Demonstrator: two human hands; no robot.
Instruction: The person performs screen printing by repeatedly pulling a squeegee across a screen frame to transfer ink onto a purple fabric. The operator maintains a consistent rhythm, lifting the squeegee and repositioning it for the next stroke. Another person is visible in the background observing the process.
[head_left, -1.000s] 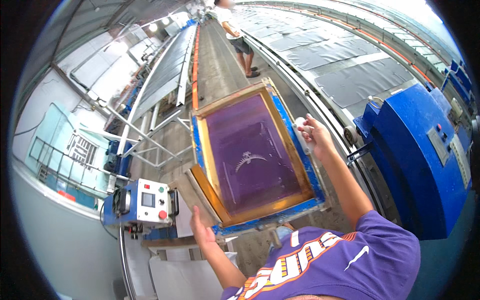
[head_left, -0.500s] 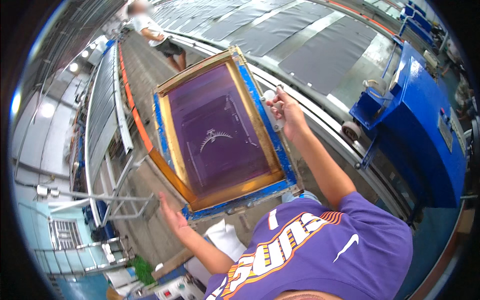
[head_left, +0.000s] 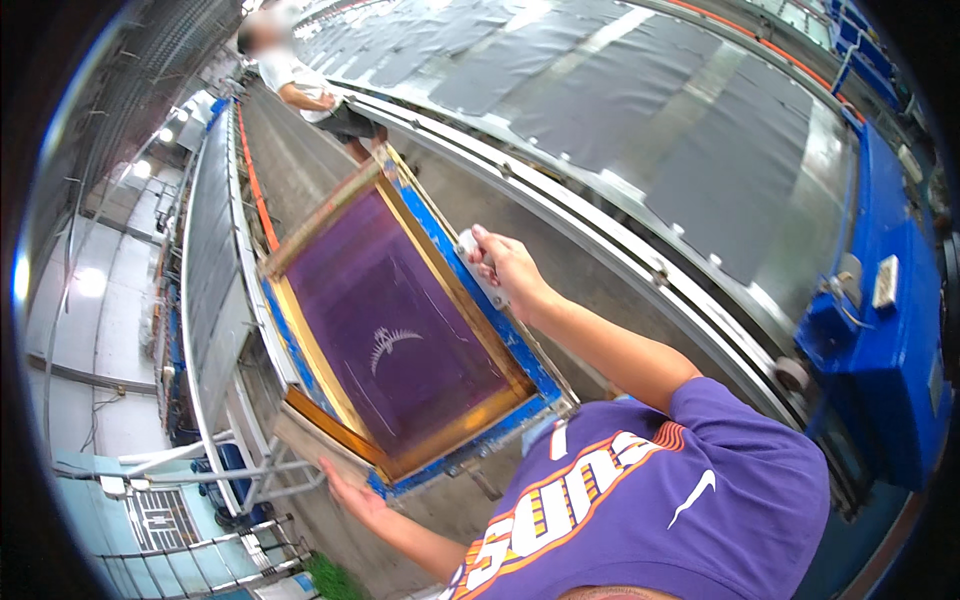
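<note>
A screen-printing frame [head_left: 455,452], blue-edged with amber inner sides, is held tilted in front of me. Its purple mesh [head_left: 380,290] carries a pale curved motif. Curled fingers of my right hand [head_left: 510,268] grip a light metal bracket [head_left: 484,270] on the frame's right side. At the near left corner, my left hand [head_left: 357,497] supports the frame, fingers stretched along the wooden squeegee; its thumb and grip underneath are partly hidden. The squeegee [head_left: 318,437], with a wooden handle and amber strip, lies across the frame's left edge near that hand.
To the right runs a long printing table [head_left: 700,170] with dark sheets and a white metal rail [head_left: 590,228]. A blue machine [head_left: 880,320] stands at its near end. Another person [head_left: 305,90] stands ahead in the aisle. Another long table [head_left: 205,250] lines the left.
The frame, squeegee and both hands have shifted down and left in the picture. The right-hand table and blue machine show farther right. Both hands keep their places on the frame.
</note>
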